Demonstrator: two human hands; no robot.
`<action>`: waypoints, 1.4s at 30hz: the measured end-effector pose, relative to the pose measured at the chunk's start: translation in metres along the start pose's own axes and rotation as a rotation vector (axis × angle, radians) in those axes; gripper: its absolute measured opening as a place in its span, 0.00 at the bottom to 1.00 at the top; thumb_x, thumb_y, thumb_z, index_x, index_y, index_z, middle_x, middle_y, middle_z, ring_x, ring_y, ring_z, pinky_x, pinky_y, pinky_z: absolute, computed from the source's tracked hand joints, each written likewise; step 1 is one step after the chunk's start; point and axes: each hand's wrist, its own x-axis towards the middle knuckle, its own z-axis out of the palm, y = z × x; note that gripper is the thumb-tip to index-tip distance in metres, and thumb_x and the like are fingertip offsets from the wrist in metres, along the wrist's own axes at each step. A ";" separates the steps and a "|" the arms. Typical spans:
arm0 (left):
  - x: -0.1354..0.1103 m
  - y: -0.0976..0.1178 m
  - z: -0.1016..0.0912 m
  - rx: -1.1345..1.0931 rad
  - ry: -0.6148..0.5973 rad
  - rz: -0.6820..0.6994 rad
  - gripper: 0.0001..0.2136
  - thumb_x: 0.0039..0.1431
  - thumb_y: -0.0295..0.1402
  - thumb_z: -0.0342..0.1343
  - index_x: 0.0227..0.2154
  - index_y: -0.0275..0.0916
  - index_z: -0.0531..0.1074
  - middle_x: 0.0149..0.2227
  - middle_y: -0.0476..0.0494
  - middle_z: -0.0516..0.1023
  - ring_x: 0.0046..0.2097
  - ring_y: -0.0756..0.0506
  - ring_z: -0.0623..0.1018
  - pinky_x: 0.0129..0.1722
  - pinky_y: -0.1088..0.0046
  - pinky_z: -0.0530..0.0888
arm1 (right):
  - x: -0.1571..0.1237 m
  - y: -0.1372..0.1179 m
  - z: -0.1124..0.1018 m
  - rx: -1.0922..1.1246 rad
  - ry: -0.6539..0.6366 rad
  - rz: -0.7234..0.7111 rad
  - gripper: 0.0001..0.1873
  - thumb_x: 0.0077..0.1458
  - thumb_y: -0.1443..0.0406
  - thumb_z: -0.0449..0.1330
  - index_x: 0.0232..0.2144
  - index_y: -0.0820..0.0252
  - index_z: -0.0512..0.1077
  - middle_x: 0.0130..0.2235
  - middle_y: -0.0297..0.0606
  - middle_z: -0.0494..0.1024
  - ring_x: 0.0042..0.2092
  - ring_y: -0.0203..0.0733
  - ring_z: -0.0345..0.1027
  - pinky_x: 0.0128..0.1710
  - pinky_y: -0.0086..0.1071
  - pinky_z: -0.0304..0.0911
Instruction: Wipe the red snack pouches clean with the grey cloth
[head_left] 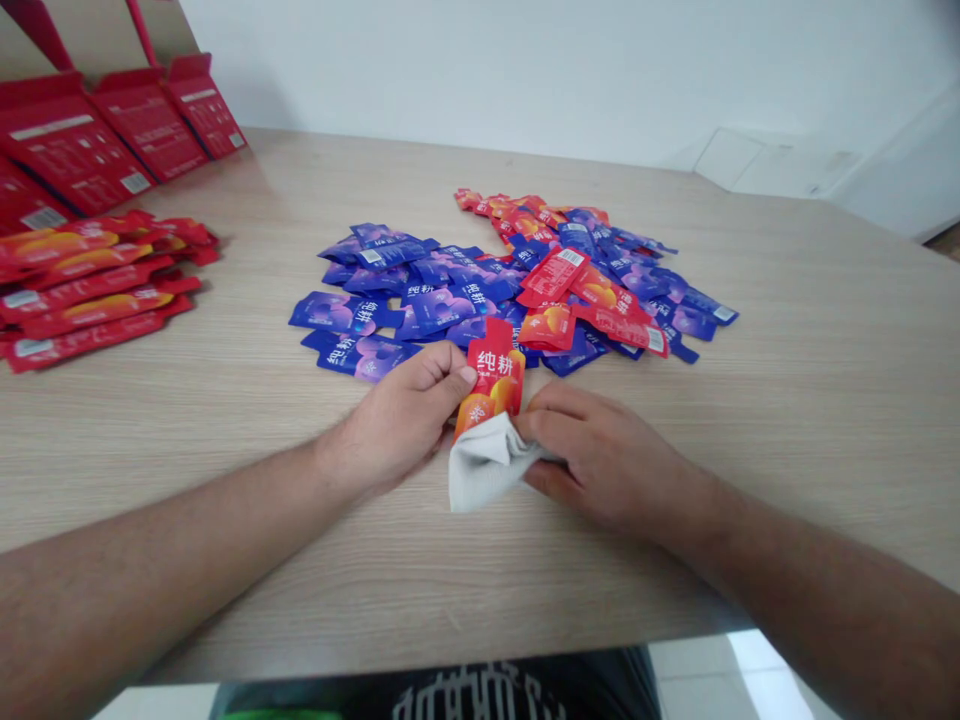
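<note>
A red sachet (495,375) with orange fruit and white lettering is held upright over the table. My left hand (409,415) pinches its left edge between thumb and fingers. My right hand (600,450) grips a light grey cloth (484,465), which covers the sachet's lower end. Just beyond my hands lies a loose pile of blue sachets (442,305). More red sachets (615,295) lie on and among them at the right of the pile. The fingertips behind the sachet and cloth are partly hidden.
On the left, several red sachets (97,285) are stacked in a row. Behind them stand red printed boxes (75,140) with raised flaps. The wooden table (322,590) meets a white wall (480,80) at the back. Its front edge runs close to my body.
</note>
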 end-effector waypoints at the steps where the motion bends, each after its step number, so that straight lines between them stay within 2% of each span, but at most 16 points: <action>1: 0.000 -0.001 -0.001 0.033 -0.017 0.006 0.09 0.63 0.34 0.60 0.31 0.40 0.65 0.24 0.55 0.69 0.22 0.54 0.68 0.21 0.81 0.64 | 0.000 0.000 -0.001 -0.009 0.011 0.010 0.04 0.62 0.66 0.61 0.40 0.57 0.71 0.41 0.40 0.75 0.42 0.45 0.69 0.41 0.37 0.67; 4: 0.000 -0.005 -0.006 0.171 -0.109 0.019 0.11 0.63 0.39 0.61 0.32 0.39 0.66 0.26 0.53 0.70 0.24 0.53 0.69 0.23 0.80 0.66 | 0.001 0.004 -0.004 -0.080 0.160 0.125 0.05 0.62 0.64 0.62 0.40 0.58 0.70 0.41 0.42 0.75 0.43 0.47 0.70 0.43 0.39 0.67; 6: 0.000 -0.006 -0.009 0.250 -0.162 0.018 0.12 0.63 0.41 0.61 0.33 0.39 0.67 0.27 0.52 0.71 0.25 0.53 0.70 0.24 0.79 0.68 | 0.001 0.006 -0.005 -0.097 0.215 0.172 0.06 0.62 0.63 0.62 0.39 0.58 0.70 0.41 0.43 0.75 0.43 0.48 0.70 0.44 0.40 0.68; 11: -0.003 -0.001 -0.009 0.326 -0.199 0.046 0.12 0.64 0.40 0.60 0.31 0.40 0.66 0.26 0.53 0.69 0.24 0.53 0.68 0.22 0.80 0.64 | 0.000 0.004 -0.003 -0.006 0.056 0.030 0.06 0.63 0.64 0.61 0.42 0.58 0.71 0.43 0.42 0.76 0.45 0.48 0.70 0.45 0.38 0.68; 16: -0.005 -0.001 -0.009 0.384 -0.275 -0.005 0.10 0.66 0.41 0.56 0.35 0.40 0.65 0.30 0.51 0.72 0.27 0.52 0.71 0.25 0.78 0.70 | 0.001 0.010 -0.009 -0.086 0.251 0.177 0.06 0.63 0.62 0.62 0.38 0.58 0.70 0.39 0.41 0.75 0.42 0.47 0.70 0.43 0.38 0.67; 21: -0.005 0.001 -0.010 0.454 -0.313 0.031 0.08 0.64 0.36 0.58 0.34 0.39 0.66 0.29 0.51 0.71 0.28 0.52 0.70 0.26 0.79 0.69 | 0.002 0.011 -0.010 -0.024 0.137 0.080 0.07 0.63 0.61 0.62 0.39 0.58 0.71 0.40 0.41 0.75 0.42 0.46 0.70 0.42 0.36 0.66; 26: -0.005 0.000 -0.010 0.415 -0.348 0.022 0.10 0.68 0.40 0.53 0.35 0.40 0.66 0.30 0.51 0.71 0.27 0.51 0.71 0.25 0.78 0.69 | 0.003 0.020 -0.010 -0.093 0.300 0.249 0.11 0.64 0.57 0.61 0.36 0.58 0.70 0.37 0.40 0.75 0.40 0.47 0.70 0.40 0.38 0.65; 31: -0.004 0.002 -0.010 0.476 -0.362 0.071 0.08 0.66 0.39 0.55 0.37 0.39 0.70 0.32 0.49 0.73 0.29 0.51 0.70 0.27 0.77 0.70 | 0.003 0.018 -0.009 -0.054 0.176 0.149 0.08 0.64 0.59 0.61 0.38 0.58 0.70 0.40 0.40 0.76 0.41 0.46 0.69 0.42 0.37 0.64; 37: -0.005 0.000 -0.010 0.380 -0.316 0.017 0.11 0.67 0.41 0.55 0.33 0.39 0.66 0.29 0.51 0.71 0.27 0.52 0.70 0.25 0.79 0.68 | 0.004 0.024 -0.010 -0.099 0.282 0.278 0.12 0.64 0.56 0.61 0.35 0.59 0.70 0.36 0.40 0.75 0.40 0.47 0.69 0.39 0.37 0.62; 42: -0.005 0.002 -0.010 0.445 -0.326 0.048 0.09 0.64 0.39 0.58 0.35 0.38 0.70 0.30 0.50 0.71 0.28 0.51 0.69 0.26 0.78 0.68 | 0.003 0.019 -0.009 -0.005 0.108 0.131 0.08 0.64 0.60 0.62 0.40 0.59 0.71 0.41 0.40 0.76 0.42 0.45 0.70 0.42 0.36 0.64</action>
